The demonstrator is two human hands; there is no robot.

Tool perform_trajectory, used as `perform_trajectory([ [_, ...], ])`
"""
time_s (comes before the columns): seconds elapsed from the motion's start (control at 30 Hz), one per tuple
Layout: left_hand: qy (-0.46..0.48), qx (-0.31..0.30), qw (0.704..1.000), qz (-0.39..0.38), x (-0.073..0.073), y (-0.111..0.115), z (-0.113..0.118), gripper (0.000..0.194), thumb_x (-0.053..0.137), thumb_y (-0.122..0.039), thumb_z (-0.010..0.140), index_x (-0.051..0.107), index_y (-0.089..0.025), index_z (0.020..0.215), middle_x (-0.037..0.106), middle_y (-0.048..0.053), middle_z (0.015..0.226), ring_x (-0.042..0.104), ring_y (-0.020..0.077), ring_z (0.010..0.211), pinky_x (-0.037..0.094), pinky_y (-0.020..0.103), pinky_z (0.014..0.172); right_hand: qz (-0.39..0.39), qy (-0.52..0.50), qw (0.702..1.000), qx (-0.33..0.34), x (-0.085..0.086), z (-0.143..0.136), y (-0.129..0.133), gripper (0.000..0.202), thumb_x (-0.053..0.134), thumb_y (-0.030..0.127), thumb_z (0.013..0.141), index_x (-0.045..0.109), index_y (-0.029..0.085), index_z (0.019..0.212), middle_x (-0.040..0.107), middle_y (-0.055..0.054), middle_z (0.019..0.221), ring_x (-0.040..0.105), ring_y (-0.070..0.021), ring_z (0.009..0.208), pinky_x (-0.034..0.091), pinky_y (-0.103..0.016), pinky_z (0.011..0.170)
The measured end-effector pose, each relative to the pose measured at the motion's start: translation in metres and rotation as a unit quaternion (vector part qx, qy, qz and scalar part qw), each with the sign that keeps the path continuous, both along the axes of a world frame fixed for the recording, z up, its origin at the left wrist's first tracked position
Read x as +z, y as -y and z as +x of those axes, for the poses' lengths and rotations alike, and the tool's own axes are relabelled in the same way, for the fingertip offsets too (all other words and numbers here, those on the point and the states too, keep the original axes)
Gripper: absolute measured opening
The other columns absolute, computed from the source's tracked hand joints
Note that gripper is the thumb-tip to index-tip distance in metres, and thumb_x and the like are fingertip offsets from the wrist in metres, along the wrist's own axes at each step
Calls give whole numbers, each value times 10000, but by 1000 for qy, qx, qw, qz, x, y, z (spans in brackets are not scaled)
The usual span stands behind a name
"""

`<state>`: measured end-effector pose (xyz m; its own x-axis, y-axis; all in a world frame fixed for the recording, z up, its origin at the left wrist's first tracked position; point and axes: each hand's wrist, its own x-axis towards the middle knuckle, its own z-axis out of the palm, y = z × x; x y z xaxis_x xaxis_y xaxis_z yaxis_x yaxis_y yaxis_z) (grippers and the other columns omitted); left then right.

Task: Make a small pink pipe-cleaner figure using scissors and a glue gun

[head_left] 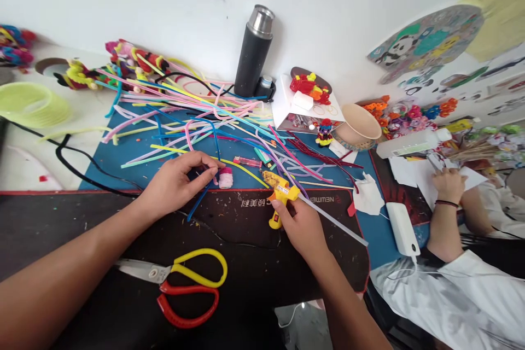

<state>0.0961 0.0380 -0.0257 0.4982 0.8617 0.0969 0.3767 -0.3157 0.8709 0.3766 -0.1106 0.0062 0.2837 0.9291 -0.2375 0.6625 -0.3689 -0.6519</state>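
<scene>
"What is the left hand (pixel 182 181) doing?"

"Its thumb and forefinger pinch a small pink piece (pixel 215 180), just beside a round white container with a bright pink top (pixel 225 178)."

"And the right hand (pixel 304 225)?"

"It wraps around the yellow plastic glue gun (pixel 282 191), the thumb on its body. A long translucent glue stick (pixel 334 221) runs from the gun toward four o'clock. The left hand is at the gun's nine o'clock."

"Can any writing be read?"

"The black, red-edged mat (pixel 241 262) shows NEWME, with Chinese characters beside it. The gun's white label is too small to read."

"What lies around the gun?"

"Scissors with one yellow and one red handle (pixel 180 284) lie at eight o'clock, and a black flask with a steel cap (pixel 252 54) stands between eleven and twelve. Fuzzy multicoloured stems (pixel 184 109) spread at ten. A co-worker's hand (pixel 448 186) touches white paper (pixel 426 183) at three."
</scene>
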Motion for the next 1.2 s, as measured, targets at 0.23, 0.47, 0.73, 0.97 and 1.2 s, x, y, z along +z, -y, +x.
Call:
perform_trajectory([
  [0.23,9,33,999,14,-2,0,0,345,639,-577,1026,716,-243,989,851,82,1065,785,266,969,597,370,885,28,46,998,12,2,6,18,465,614,632,1054,768,225,892,696,-7,663,636,-194,619,418,-290,612],
  [0.47,5,34,999,13,-1,1,-1,339,638,-566,1025,722,-242,979,822,62,992,758,244,892,591,334,821,62,-35,997,39,-13,-13,36,349,642,490,1088,758,216,905,714,4,741,624,-155,648,450,-263,651],
  [0.73,-16,11,1000,17,0,5,-6,321,652,-549,1040,739,-246,979,800,43,937,724,223,832,561,318,782,109,-18,985,134,-6,-36,3,285,628,412,1100,765,227,932,758,-1,777,697,-157,703,462,-259,704],
  [0.97,-24,4,999,38,-3,4,-6,268,645,-484,1047,745,-242,991,793,34,934,718,216,830,555,316,798,140,-19,977,163,-5,-46,-34,223,653,402,1090,793,245,1017,765,5,784,691,-162,708,443,-266,704],
  [1.2,-37,-30,996,77,-5,4,-4,239,622,-414,1064,745,-229,976,778,31,934,727,216,861,543,316,821,142,-10,979,144,-15,-52,-64,144,696,334,1055,813,250,1056,712,26,714,629,-156,630,410,-279,655],
])
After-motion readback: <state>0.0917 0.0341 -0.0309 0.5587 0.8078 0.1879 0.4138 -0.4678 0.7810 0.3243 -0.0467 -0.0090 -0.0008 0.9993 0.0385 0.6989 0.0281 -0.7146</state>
